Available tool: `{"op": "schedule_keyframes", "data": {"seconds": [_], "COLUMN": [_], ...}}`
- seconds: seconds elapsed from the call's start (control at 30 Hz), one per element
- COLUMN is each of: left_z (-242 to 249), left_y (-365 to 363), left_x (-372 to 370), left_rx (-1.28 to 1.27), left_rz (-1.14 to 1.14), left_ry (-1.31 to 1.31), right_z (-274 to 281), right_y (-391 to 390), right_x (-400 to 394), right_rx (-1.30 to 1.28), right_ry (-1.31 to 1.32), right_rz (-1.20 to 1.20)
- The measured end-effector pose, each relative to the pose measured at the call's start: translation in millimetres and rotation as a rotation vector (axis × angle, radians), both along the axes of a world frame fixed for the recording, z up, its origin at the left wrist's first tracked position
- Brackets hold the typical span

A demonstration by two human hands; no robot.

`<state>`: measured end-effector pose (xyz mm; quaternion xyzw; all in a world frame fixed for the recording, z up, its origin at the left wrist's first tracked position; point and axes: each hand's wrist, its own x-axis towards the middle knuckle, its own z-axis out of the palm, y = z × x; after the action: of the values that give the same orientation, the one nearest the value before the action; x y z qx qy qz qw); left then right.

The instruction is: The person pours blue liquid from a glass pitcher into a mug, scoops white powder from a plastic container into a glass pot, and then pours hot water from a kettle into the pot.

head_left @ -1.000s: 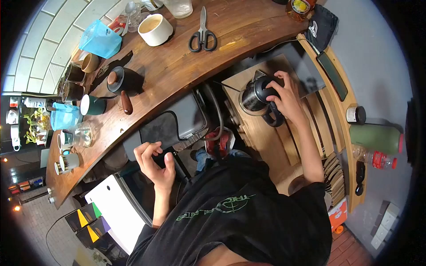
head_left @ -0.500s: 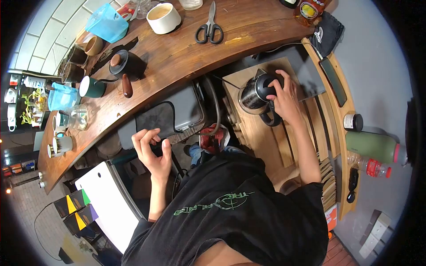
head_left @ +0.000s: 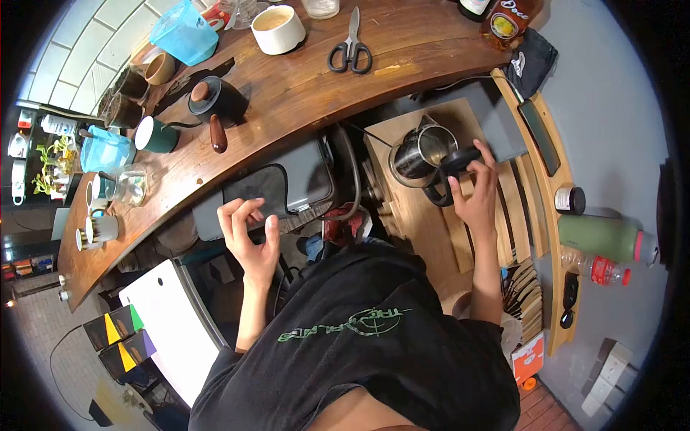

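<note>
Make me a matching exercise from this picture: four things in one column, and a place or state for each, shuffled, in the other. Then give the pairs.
Things:
1. kettle
2. scissors
3. right hand
4. left hand

Places or states:
A. lying flat on the curved wooden counter, beside the white cup
B. raised with fingers curled, holding nothing
C. standing open on the lower wooden shelf
D. holding the black lid

Pairs: 1-C, 2-A, 3-D, 4-B
</note>
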<state>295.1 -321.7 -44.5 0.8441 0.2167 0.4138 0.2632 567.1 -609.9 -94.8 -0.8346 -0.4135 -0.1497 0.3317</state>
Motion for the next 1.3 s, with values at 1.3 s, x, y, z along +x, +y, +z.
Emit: {"op": "schedule_keyframes", "data": {"seconds": [1.3], "left_z": [2], "left_y": [-2], "left_x": [-1], "left_rx": [-0.007], "left_rz": [0.099], "left_ry": [-0.038], "right_z": [22], "right_y": [46], "right_x": [80], "right_rx": [-0.843], "right_ry": [0.191], "right_rz": [0.164]}}
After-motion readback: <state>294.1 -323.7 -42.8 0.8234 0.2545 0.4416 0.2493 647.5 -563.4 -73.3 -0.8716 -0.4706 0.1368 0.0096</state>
